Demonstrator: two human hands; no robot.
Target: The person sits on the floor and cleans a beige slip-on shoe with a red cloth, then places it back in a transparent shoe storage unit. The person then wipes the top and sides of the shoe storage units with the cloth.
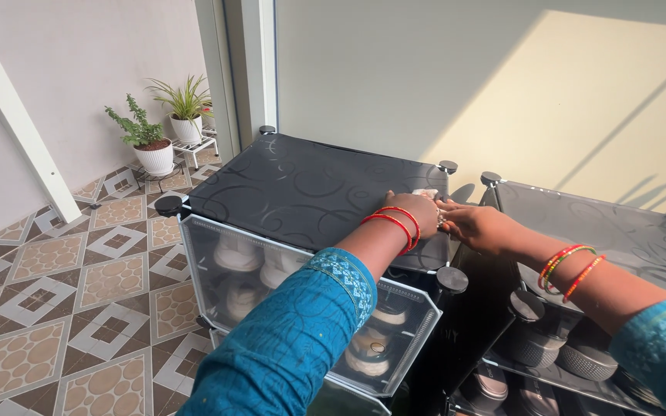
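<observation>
Outdoors on patterned tile, a modular shoe cabinet (302,192) with a glossy black swirl-printed top fills the centre; a second unit (626,231) stands at three o'clock. Both look light, thin-panelled and slippery. On the top's far right edge, at one o'clock, lies a small pale cloth (425,192), likely soft and limp, best pinched at an edge. The left hand (414,212) presses flat on it, grip closed over the cloth. The right hand (475,227) touches beside it; whether its grip is wide or narrow I cannot tell. Most of the cloth is hidden. Shoes behind frosted doors are blurred.
</observation>
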